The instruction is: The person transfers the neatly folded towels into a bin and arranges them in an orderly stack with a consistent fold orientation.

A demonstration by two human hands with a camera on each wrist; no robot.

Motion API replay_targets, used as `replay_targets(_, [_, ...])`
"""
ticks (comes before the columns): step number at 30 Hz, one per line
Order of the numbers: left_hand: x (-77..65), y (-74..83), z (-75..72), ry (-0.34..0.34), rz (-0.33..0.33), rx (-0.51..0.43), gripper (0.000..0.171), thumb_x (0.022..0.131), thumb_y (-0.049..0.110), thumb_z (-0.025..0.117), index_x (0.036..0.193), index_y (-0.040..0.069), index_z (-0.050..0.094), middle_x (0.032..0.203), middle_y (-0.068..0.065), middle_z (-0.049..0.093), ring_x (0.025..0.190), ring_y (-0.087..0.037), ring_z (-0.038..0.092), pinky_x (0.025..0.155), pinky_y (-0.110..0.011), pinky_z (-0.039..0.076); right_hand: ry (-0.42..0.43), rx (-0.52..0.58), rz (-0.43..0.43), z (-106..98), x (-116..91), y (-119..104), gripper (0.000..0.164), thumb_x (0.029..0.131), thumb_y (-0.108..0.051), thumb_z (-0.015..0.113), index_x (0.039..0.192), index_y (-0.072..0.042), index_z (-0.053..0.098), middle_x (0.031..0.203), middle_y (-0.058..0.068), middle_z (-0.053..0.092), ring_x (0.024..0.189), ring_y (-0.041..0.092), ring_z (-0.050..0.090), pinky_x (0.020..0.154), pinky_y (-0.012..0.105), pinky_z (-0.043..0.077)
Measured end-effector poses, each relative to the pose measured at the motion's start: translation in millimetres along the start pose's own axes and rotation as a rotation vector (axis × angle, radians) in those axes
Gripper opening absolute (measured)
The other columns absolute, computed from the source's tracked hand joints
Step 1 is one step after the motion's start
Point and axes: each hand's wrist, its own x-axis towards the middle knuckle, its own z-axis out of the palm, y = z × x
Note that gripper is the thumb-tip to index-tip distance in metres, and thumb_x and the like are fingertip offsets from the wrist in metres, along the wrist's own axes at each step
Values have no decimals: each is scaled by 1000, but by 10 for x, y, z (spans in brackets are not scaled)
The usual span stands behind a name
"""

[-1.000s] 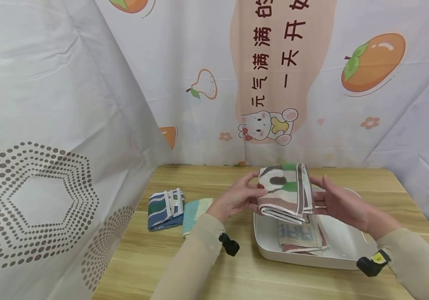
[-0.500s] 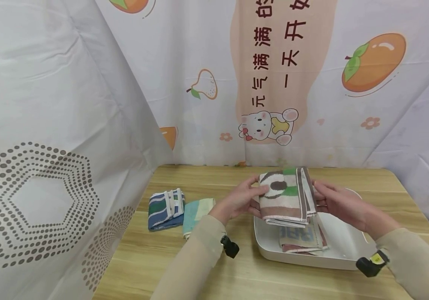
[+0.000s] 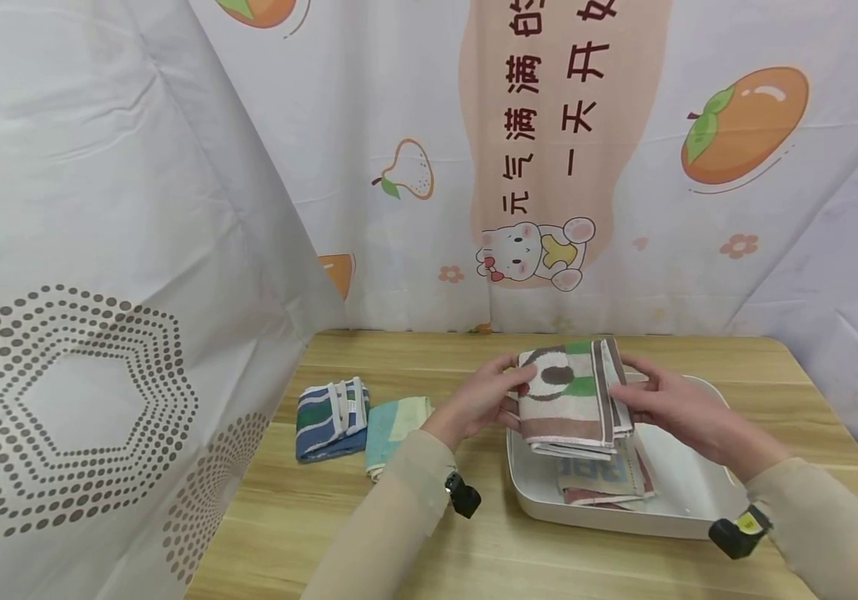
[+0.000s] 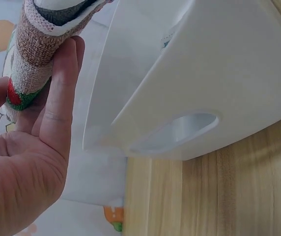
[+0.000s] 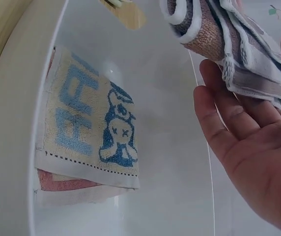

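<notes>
A folded towel [image 3: 567,400] in brown, white and green is held up over the white bin [image 3: 624,525]. My left hand [image 3: 484,396] grips its left edge, thumb on the front and fingers behind. On the right edge, my right hand [image 3: 672,408] pinches it with the thumb in front; the right wrist view shows those fingers [image 5: 234,115] under the folded layers. Inside the bin lies a beige towel [image 5: 91,128] with blue letters and a blue animal figure, over a reddish cloth edge [image 5: 64,182]. The held towel hides part of it in the head view.
To the left on the wooden table [image 3: 286,517] lie a folded blue, green and white striped towel [image 3: 331,421] and a teal and yellow towel [image 3: 391,429], partly behind my left forearm. An oval handle hole [image 4: 180,132] pierces the bin's end wall. A printed curtain [image 3: 398,292] hangs behind.
The held towel has come slightly lower and tilted a little. My right hand's fingers have closed in, and its thumb has come onto the towel's front right edge.
</notes>
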Motion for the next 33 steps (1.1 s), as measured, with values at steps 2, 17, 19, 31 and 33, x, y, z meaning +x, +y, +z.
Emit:
replay_targets(2, [-5, 3, 4, 3, -1, -1, 30, 102, 40, 62, 119, 15, 57, 88, -1, 56, 74, -25, 73, 61, -39, 63, 12, -18, -20, 13, 7, 6, 84, 106, -20, 58, 164, -9, -2, 118, 13, 73, 104, 17, 72, 91, 22, 54])
replay_targets(17, [17, -12, 15, 18, -18, 5, 31, 101, 39, 65, 119, 14, 58, 83, 0, 57, 70, -23, 72, 59, -35, 62, 39, -91, -63, 58, 27, 20, 84, 105, -20, 60, 166, -27, 2, 113, 19, 74, 100, 24, 74, 90, 20, 53])
replay_targets(19, [16, -15, 17, 15, -18, 9, 31, 101, 39, 64, 119, 14, 59, 83, 0, 57, 70, -23, 72, 58, -34, 62, 45, -87, -52, 69, 27, 18, 84, 104, -21, 61, 165, -22, 3, 111, 20, 74, 99, 24, 74, 90, 20, 53])
replay_targets(31, [26, -9, 54, -3, -18, 13, 31, 102, 37, 65, 118, 11, 58, 87, -3, 62, 71, -25, 73, 63, -41, 63, 67, -89, -23, 56, 17, 58, 85, 102, -20, 64, 164, -11, 6, 113, 21, 72, 97, 21, 73, 85, 26, 56])
replay_targets(33, [32, -11, 58, -11, -22, 4, 28, 102, 35, 65, 116, 11, 58, 88, -3, 61, 71, -26, 73, 66, -45, 63, 63, -79, -21, 42, 16, 76, 84, 102, -19, 64, 163, -10, 7, 113, 20, 72, 96, 20, 73, 85, 27, 57])
